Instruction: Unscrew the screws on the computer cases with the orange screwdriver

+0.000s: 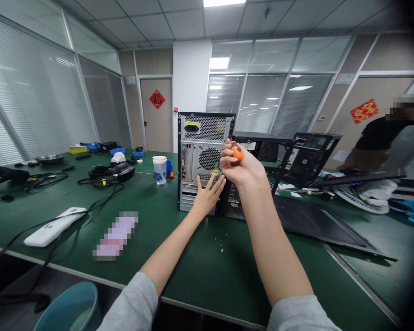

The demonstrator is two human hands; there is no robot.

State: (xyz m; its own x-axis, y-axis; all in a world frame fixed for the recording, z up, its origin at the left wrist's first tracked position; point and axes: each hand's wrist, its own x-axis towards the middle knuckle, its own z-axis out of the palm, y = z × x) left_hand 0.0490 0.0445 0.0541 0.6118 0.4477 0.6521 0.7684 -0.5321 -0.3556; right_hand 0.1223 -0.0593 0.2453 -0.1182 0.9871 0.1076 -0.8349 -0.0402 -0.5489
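A desktop computer case (189, 161) stands upright on the green table, its metal back panel facing me. My left hand (207, 196) lies against the lower part of that panel with its fingers spread, below the round fan grille (209, 158). My right hand (239, 168) is closed around the orange and black handle of a screwdriver (237, 153), held at the case's right edge. The screwdriver's tip is hidden by the handle and my fingers. Several tiny screws (221, 250) are scattered on the table in front of the case.
To the right lie a flat black panel (317, 225) and another open case (305, 156). On the left are a white power bank or similar device (55, 226), cables and a plastic cup (159, 169). A teal bin (72, 308) stands below the table edge. A person (382, 133) is at far right.
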